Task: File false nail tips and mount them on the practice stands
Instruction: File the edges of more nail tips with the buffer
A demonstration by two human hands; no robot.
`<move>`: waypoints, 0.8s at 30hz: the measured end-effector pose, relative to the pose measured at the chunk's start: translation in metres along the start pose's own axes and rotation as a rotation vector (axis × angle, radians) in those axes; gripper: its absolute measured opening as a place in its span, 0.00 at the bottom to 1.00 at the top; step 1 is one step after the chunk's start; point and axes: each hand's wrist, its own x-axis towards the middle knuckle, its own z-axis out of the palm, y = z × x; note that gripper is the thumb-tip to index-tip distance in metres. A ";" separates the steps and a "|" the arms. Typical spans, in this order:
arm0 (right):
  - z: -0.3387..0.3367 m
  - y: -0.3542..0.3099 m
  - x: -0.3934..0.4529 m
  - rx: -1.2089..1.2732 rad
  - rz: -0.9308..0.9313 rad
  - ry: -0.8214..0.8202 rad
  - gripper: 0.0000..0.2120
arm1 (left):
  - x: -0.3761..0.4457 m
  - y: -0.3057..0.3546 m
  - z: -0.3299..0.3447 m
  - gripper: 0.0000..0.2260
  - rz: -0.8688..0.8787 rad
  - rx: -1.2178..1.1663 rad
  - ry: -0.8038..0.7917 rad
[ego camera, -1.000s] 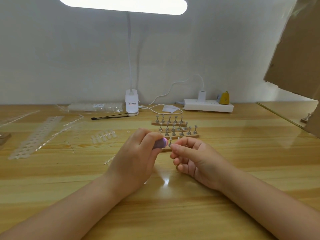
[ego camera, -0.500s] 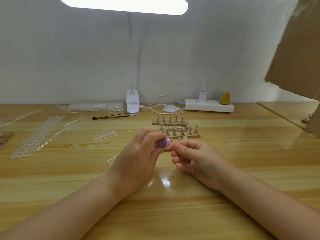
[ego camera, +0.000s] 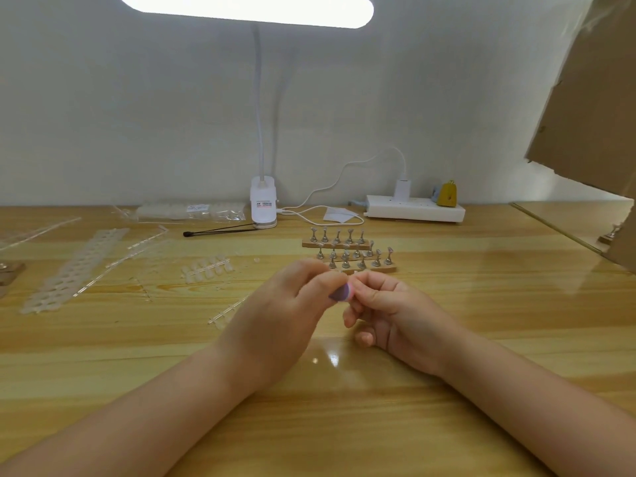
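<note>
At the desk's middle, the left hand grips a purple nail file against something too small to make out, pinched by the right hand. The practice stands just behind look mostly bare, and a strip of nail tips waits toward the left edge, so most of the work likely remains.

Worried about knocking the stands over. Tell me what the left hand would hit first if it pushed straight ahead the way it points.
Probably the right hand's fingertips, already against the nail file the left hand holds. Past them, the practice stands, though depth is unclear.
</note>
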 end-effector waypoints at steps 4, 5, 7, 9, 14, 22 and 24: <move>0.001 0.000 0.000 -0.021 -0.016 -0.011 0.04 | -0.001 -0.002 -0.003 0.10 -0.085 0.001 0.021; 0.002 0.000 -0.001 -0.035 -0.024 -0.017 0.04 | 0.000 0.000 -0.002 0.10 -0.062 -0.020 0.035; 0.001 0.000 -0.002 -0.042 -0.033 -0.029 0.04 | 0.002 0.002 -0.002 0.10 -0.023 -0.029 0.050; 0.001 -0.001 -0.002 -0.035 -0.040 -0.038 0.05 | 0.003 0.001 -0.005 0.11 -0.052 -0.025 0.066; 0.002 0.002 0.000 -0.049 -0.048 -0.020 0.05 | 0.004 0.005 -0.003 0.10 0.027 -0.077 0.062; 0.001 0.002 0.000 0.003 -0.057 -0.021 0.06 | 0.004 0.003 -0.006 0.13 -0.133 -0.106 0.071; 0.001 0.002 0.000 -0.002 -0.051 -0.018 0.04 | 0.006 0.011 -0.004 0.13 -0.105 -0.139 0.057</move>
